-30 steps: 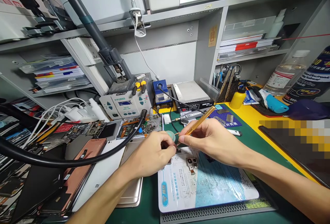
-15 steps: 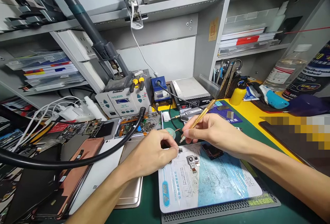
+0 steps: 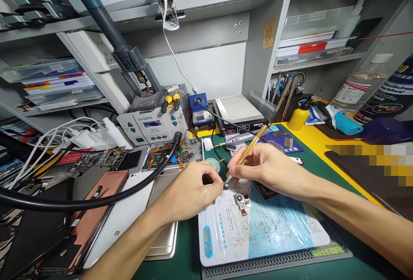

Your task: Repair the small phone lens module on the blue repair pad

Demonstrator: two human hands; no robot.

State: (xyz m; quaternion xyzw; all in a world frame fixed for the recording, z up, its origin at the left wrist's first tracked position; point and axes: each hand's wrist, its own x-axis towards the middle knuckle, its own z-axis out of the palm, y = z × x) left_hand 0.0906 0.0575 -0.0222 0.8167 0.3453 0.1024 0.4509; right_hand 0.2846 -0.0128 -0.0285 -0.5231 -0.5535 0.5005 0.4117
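My left hand (image 3: 200, 189) pinches a small dark part (image 3: 226, 186) at the upper left of the white and blue work mat (image 3: 277, 224). A gold-handled pen-like tool (image 3: 253, 146) is held in my right hand (image 3: 258, 166), its pale tip touching or just over the small part. On the mat, right of my left fingertips, lies a camera module (image 3: 241, 200) with two lenses. Behind my right hand a dark piece (image 3: 263, 190) is partly hidden.
Phones and a pinkish back cover (image 3: 97, 220) lie at the left under a thick black hose (image 3: 106, 202). Behind stand a grey soldering station (image 3: 155, 125), a tray of circuit parts (image 3: 190, 153) and a yellow bottle (image 3: 299, 115). A dark panel (image 3: 364, 176) lies at right.
The tool's tip has moved slightly down and left onto or close over the small part. My left hand keeps its pinch. The camera view has shifted slightly.
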